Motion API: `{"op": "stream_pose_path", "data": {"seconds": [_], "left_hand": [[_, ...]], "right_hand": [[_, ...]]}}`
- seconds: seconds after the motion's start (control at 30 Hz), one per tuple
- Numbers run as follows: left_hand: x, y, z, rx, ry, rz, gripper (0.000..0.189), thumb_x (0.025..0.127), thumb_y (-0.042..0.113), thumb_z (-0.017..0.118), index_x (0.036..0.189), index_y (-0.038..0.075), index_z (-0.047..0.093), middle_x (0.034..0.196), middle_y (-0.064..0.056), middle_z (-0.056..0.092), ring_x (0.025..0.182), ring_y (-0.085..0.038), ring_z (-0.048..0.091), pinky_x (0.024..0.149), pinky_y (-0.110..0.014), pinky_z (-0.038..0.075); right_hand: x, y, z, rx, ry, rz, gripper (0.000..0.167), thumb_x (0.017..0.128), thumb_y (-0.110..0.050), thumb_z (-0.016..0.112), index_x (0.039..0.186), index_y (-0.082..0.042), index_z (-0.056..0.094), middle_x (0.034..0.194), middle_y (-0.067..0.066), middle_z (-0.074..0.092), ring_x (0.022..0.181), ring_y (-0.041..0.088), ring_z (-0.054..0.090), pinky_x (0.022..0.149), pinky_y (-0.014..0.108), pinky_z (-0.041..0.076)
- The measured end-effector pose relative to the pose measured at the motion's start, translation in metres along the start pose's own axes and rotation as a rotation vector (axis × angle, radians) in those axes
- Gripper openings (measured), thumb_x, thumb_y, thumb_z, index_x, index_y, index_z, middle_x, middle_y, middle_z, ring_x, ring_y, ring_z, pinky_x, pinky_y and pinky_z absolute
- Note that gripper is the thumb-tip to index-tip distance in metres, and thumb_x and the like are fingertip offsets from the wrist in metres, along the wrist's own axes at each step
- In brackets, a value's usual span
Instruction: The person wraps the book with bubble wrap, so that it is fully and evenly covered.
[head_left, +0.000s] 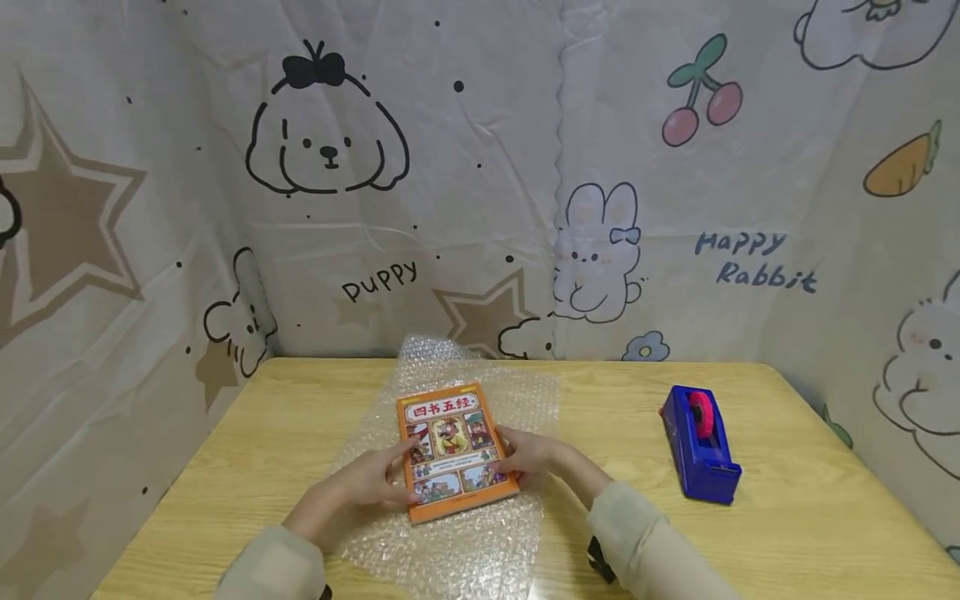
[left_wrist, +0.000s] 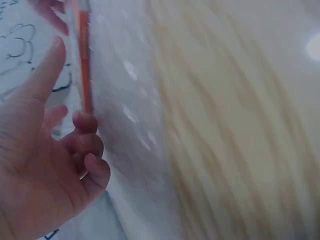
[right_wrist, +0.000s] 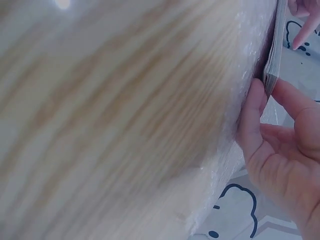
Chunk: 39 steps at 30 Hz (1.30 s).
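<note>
Book (head_left: 452, 454), one: lower centre of frame, over bubble wrap (head_left: 465, 554). My left hand (head_left: 367, 479) and right hand (head_left: 534, 454) grip opposite edges, presumably for steadiness. Dispenser (head_left: 703, 462): lower right (aside, likely for elbow room).

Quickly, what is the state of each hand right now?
Left hand: closed, holding the book at its left side.
Right hand: closed, holding the book at its right side.
</note>
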<state>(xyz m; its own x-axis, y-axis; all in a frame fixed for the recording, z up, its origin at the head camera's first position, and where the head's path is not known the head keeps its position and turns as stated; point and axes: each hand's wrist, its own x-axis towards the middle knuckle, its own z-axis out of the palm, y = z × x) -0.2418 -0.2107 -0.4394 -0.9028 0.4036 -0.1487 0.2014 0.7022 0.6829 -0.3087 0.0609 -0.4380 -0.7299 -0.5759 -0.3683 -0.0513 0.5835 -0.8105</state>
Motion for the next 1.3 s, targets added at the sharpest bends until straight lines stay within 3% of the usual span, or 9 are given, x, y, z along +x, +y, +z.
{"op": "stream_pose_path", "data": {"seconds": [0.1, 0.23, 0.4, 0.53, 0.6, 0.8, 1.0, 1.13, 1.3], "left_hand": [[0.001, -0.005, 0.001, 0.044, 0.013, -0.034, 0.093, 0.07, 0.037, 0.077, 0.144, 0.012, 0.027, 0.087, -0.018, 0.06, 0.078, -0.027, 0.056, 0.07, -0.036, 0.047], [0.002, -0.009, 0.005, 0.109, 0.049, -0.028, 0.093, 0.066, 0.041, 0.078, 0.142, 0.011, 0.032, 0.127, -0.031, 0.047, 0.114, -0.045, 0.046, 0.095, -0.056, 0.035], [0.001, -0.009, 0.006, 0.147, 0.05, 0.011, 0.092, 0.067, 0.044, 0.077, 0.139, 0.005, 0.036, 0.125, -0.03, 0.05, 0.113, -0.044, 0.048, 0.094, -0.055, 0.037], [-0.002, -0.008, 0.006, 0.141, 0.05, 0.01, 0.091, 0.067, 0.043, 0.077, 0.138, 0.003, 0.037, 0.124, -0.031, 0.05, 0.113, -0.044, 0.048, 0.094, -0.054, 0.037], [-0.003, -0.008, 0.005, 0.134, 0.05, 0.014, 0.091, 0.067, 0.04, 0.078, 0.138, 0.002, 0.037, 0.123, -0.032, 0.049, 0.113, -0.045, 0.048, 0.094, -0.055, 0.037], [-0.001, -0.002, 0.003, 0.106, 0.028, -0.005, 0.091, 0.065, 0.037, 0.08, 0.137, 0.002, 0.037, 0.124, -0.031, 0.048, 0.114, -0.046, 0.046, 0.095, -0.057, 0.034], [0.002, 0.002, 0.001, 0.102, 0.024, -0.049, 0.092, 0.065, 0.037, 0.08, 0.138, 0.003, 0.036, 0.127, -0.029, 0.047, 0.116, -0.044, 0.045, 0.097, -0.056, 0.033], [0.001, 0.003, 0.001, 0.107, 0.019, -0.039, 0.092, 0.065, 0.038, 0.08, 0.138, 0.002, 0.036, 0.127, -0.03, 0.047, 0.116, -0.045, 0.045, 0.097, -0.056, 0.033], [0.003, 0.004, 0.002, 0.105, 0.013, -0.045, 0.091, 0.066, 0.036, 0.08, 0.138, 0.002, 0.035, 0.127, -0.029, 0.048, 0.116, -0.044, 0.045, 0.098, -0.056, 0.032]], "right_hand": [[-0.001, 0.0, 0.004, -0.032, 0.029, 0.008, 0.072, 0.085, -0.007, 0.062, 0.143, 0.0, 0.019, 0.092, 0.013, 0.059, 0.072, 0.021, 0.06, 0.061, 0.035, 0.054], [-0.005, 0.0, 0.006, -0.078, 0.055, -0.008, 0.071, 0.086, -0.01, 0.063, 0.143, 0.0, 0.021, 0.096, 0.015, 0.058, 0.075, 0.021, 0.06, 0.062, 0.034, 0.054], [-0.02, -0.001, 0.004, -0.163, 0.015, -0.131, 0.078, 0.087, -0.018, 0.062, 0.144, 0.003, 0.013, 0.085, 0.009, 0.059, 0.068, 0.015, 0.055, 0.056, 0.026, 0.047], [-0.04, 0.001, 0.005, -0.253, -0.059, -0.243, 0.078, 0.087, -0.024, 0.061, 0.146, -0.005, 0.014, 0.062, -0.005, 0.044, 0.054, 0.007, 0.038, 0.051, 0.019, 0.035], [-0.053, 0.002, 0.007, -0.327, -0.092, -0.297, 0.075, 0.087, -0.028, 0.06, 0.146, -0.008, 0.018, 0.061, -0.006, 0.037, 0.054, 0.005, 0.031, 0.052, 0.017, 0.03], [-0.089, 0.011, 0.019, -0.616, -0.113, -0.426, 0.066, 0.084, -0.039, 0.059, 0.14, -0.012, 0.038, 0.085, 0.001, 0.048, 0.071, 0.004, 0.041, 0.061, 0.016, 0.039], [-0.096, 0.013, 0.029, -0.816, -0.127, -0.395, 0.065, 0.075, -0.047, 0.062, 0.133, -0.023, 0.048, 0.11, 0.022, 0.055, 0.093, 0.018, 0.056, 0.076, 0.026, 0.049], [-0.093, 0.015, 0.03, -0.798, -0.111, -0.374, 0.061, 0.074, -0.041, 0.066, 0.13, -0.024, 0.052, 0.112, 0.019, 0.057, 0.101, 0.019, 0.055, 0.081, 0.029, 0.049], [-0.092, 0.022, 0.03, -0.725, -0.072, -0.454, 0.054, 0.075, -0.036, 0.067, 0.125, -0.018, 0.057, 0.091, 0.001, 0.061, 0.083, 0.007, 0.051, 0.07, 0.019, 0.045]]}}
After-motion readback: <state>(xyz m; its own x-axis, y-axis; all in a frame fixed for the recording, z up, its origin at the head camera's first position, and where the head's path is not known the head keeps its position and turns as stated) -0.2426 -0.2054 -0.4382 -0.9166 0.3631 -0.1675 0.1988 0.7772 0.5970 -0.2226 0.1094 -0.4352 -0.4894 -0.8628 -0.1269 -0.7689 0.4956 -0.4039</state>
